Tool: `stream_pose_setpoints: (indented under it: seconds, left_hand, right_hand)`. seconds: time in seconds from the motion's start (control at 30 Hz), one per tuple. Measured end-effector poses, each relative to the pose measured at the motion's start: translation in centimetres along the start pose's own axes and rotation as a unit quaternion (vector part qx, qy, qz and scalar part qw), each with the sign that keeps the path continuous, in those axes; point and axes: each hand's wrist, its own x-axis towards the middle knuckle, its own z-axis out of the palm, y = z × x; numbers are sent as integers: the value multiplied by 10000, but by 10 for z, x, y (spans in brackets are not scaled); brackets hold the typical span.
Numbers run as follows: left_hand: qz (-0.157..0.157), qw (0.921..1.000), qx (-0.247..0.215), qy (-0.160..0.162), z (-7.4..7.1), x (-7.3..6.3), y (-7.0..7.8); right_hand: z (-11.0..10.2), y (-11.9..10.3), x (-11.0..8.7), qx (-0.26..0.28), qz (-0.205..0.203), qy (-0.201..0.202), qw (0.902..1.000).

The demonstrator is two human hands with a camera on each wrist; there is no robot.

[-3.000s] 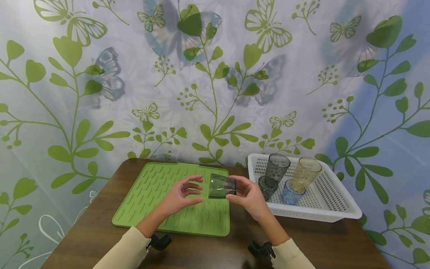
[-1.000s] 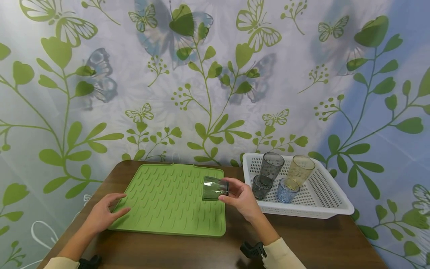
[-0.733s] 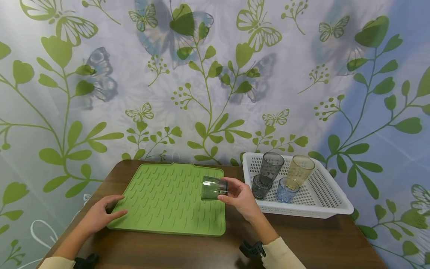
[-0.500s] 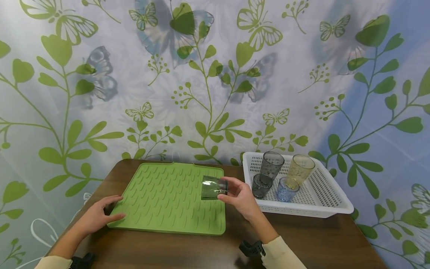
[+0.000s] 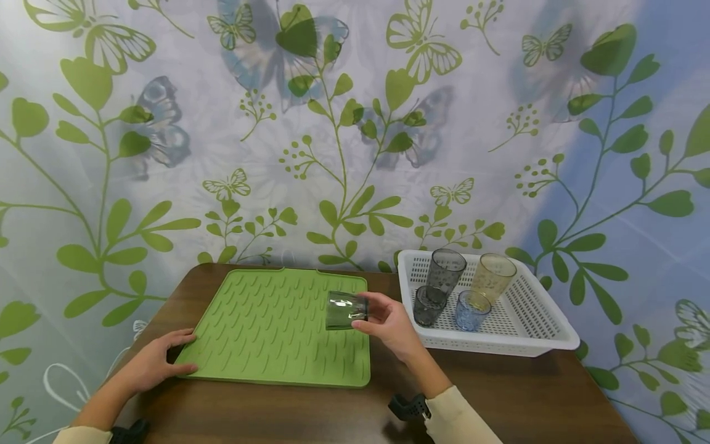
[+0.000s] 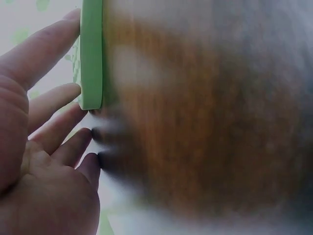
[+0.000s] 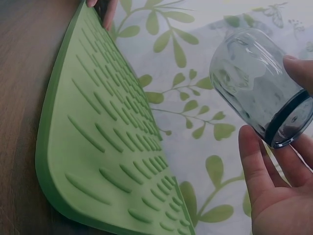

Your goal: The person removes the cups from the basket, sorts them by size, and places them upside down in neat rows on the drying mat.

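Note:
My right hand holds a clear grey-green drinking glass on its side, by its base end, over the right part of a green ribbed drying mat. Thumb and fingertips pinch the base of the glass in the right wrist view, and its mouth points away from the palm. My left hand is at the mat's left front corner, its fingers loosely extended. In the left wrist view, the thumb and a fingertip lie against the green mat edge, with the other fingertips by the table.
To the right stands a white slotted basket. In it are a tall grey glass, a tall yellowish glass, a short dark glass and a short blue glass. A leaf-patterned curtain hangs behind the brown table.
My left hand has moved from beside the glass leftward and down to the mat's left front corner. The right hand still holds the glass, shifted slightly left in the head view.

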Motion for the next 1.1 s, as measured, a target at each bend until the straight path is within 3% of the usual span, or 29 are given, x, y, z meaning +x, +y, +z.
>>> stream_pose_setpoints:
  seconds: [0.7,1.1]
  left_hand:
    - [76,9998,77,144,0,-2,0]
    - [4,10000,90,-28,0,0,-4]
  right_hand:
    - [16,21,21,-75,161,134,9998]
    - [33,22,35,-116,259,210,9994]
